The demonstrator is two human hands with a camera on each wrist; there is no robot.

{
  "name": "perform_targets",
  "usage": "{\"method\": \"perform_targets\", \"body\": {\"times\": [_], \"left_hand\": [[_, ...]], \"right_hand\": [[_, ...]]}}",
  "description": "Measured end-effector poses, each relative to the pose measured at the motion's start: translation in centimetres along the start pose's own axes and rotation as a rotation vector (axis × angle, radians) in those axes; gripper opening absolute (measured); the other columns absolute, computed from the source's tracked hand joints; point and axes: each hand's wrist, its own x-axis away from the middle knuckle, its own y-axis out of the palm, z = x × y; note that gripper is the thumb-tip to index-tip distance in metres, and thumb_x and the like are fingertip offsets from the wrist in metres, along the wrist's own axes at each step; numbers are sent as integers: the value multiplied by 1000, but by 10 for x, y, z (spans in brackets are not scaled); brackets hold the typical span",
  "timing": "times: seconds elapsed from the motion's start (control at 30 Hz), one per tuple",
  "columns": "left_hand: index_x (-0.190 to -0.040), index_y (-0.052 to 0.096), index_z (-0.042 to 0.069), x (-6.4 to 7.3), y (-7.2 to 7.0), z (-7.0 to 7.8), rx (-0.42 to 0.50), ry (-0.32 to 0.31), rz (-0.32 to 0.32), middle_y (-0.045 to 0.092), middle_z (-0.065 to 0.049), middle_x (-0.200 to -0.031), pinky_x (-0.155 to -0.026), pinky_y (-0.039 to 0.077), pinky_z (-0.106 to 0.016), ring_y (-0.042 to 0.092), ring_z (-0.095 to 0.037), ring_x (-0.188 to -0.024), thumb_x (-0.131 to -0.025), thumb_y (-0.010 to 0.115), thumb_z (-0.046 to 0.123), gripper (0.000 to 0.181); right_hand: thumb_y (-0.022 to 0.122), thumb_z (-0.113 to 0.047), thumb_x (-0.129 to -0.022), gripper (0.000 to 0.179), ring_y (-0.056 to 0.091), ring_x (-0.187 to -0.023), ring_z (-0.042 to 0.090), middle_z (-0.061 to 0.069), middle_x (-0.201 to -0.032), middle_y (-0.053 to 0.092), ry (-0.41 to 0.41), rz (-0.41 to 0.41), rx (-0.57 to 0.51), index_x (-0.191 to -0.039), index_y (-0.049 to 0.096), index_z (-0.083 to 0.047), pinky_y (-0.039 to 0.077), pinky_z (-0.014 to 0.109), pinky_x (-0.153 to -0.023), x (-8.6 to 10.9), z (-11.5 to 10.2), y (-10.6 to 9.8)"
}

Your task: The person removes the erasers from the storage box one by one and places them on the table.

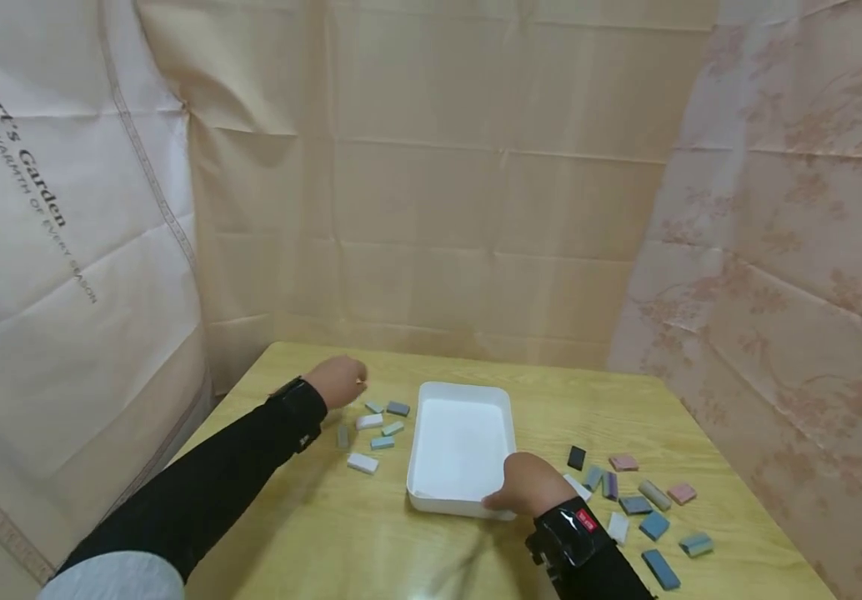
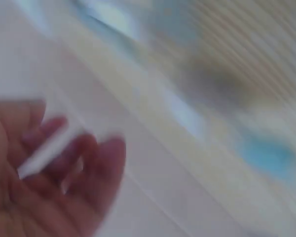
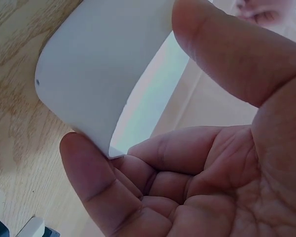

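A white rectangular tray (image 1: 463, 505) sits in the middle of the wooden table. At its near right corner my right hand (image 1: 532, 485) holds on. In the right wrist view the thumb (image 3: 202, 29) lies along one side of the tray wall (image 3: 93, 69), with the curled fingers around the corner. My left hand (image 1: 341, 381) is above the table's far left part, beyond a group of small blocks. Its fingers (image 2: 106, 173) are loosely bent and nothing shows between them. Nearest to it are a pale green block (image 1: 374, 407) and a grey-blue block (image 1: 398, 408).
Left of the tray lie several blocks, among them a white block (image 1: 363, 463) and a light blue block (image 1: 382, 443). More are scattered at right: a black block (image 1: 577, 457), a pink block (image 1: 682, 493), a blue block (image 1: 660, 569). Cloth (image 1: 431, 183) hangs around the table.
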Motion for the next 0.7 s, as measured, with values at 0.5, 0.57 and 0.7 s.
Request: {"method": "perform_targets", "body": {"times": [0.5,0.57,0.7], "left_hand": [[-129,76,27,-13,22,161,-196,587,-622,71,10,-104,-81,47,-15,58,-3,-91,-90,69,-3,50],[-130,75,27,-11,25,159,-196,614,-618,68,8,-100,-79,46,-15,56,-5,-88,-92,67,-4,50],[-131,74,24,-10,24,156,-163,648,-601,71,6,-100,-80,47,-14,59,-6,-89,-94,62,-6,49]], "right_hand": [[91,-35,-80,44,47,-63,18,1,-69,52,13,22,8,-71,60,-5,39,32,-62,-3,-5,-1],[91,-36,-81,44,48,-63,18,0,-70,52,10,15,17,-71,60,-5,39,32,-62,-5,-6,0],[91,-37,-81,45,47,-63,18,0,-69,51,-6,11,35,-70,61,-5,39,32,-62,-11,-6,0]]}}
